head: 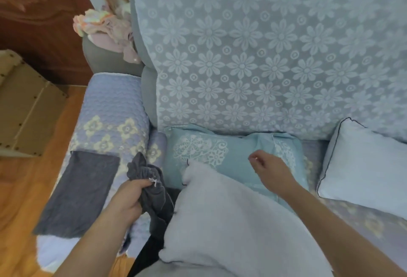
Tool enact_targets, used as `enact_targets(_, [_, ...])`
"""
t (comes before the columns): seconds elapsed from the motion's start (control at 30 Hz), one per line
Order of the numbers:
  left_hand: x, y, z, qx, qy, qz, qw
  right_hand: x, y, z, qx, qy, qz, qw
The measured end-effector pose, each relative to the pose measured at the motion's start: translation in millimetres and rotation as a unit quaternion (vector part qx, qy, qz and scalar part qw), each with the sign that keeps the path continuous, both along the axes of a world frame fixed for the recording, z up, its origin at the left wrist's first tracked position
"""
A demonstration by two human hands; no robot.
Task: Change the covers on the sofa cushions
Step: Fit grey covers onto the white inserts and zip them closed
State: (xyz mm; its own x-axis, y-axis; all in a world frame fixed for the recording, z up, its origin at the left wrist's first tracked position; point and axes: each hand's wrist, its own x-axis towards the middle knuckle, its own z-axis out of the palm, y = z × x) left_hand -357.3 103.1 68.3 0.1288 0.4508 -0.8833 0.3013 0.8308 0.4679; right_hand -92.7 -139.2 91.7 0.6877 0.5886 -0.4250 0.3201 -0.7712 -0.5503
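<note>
Bunching the dark grey cover point(152, 190) in my left hand point(130, 197) at eight o'clock keeps it ready; my right hand point(267, 166) hangs loosely curled (holding nothing) over the bare white cushion point(220, 221) in my lap.

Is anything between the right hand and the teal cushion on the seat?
Nothing visible. The right hand hovers directly over the teal cushion, holding nothing. The white cushion overlaps only its near edge, below the hand. The left hand grips a grey cover off to the side.
</note>
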Motion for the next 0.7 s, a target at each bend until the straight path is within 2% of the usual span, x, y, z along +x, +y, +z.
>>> enact_targets(0.07, [0.6, -3.6, 1.7, 0.01, -0.001, -0.012, 1.0, -4.0, 2.3, -78.6, -0.131, 0.086, 0.051, 0.986])
enact_targets(0.1, [-0.9, -3.7, 2.2, 0.022, 0.002, -0.015, 1.0, -13.0, 3.7, -108.9, -0.155, 0.129, 0.049, 0.978])
enact_targets(0.2, [-10.5, -0.6, 7.0, 0.069, 0.014, -0.03, 0.997, -34.7, 15.8, -141.5, -0.13, 0.196, 0.012, 0.972])
enact_targets(0.33, [-30.5, 8.0, 14.9, 0.099, 0.028, -0.042, 0.994, -50.5, 40.7, -107.7, -0.157, 0.198, 0.085, 0.964])
enact_targets(0.43, [-39.2, 12.4, 24.0, 0.1, 0.023, -0.025, 0.994, -57.1, 41.4, -71.5, -0.152, 0.12, 0.138, 0.971])
enact_targets(0.5, [-43.1, 11.8, 30.5, 0.096, 0.006, -0.003, 0.995, -54.5, 40.5, -38.1, -0.116, 0.053, 0.092, 0.988])
enact_targets(0.6, [-45.5, 9.1, 33.3, 0.076, -0.019, 0.028, 0.997, -46.9, 40.9, 26.0, -0.06, 0.0, -0.009, 0.998])
enact_targets(0.7, [-38.7, 5.0, 38.0, 0.065, -0.023, 0.019, 0.997, -54.5, 37.7, 89.2, -0.017, -0.099, -0.023, 0.995])
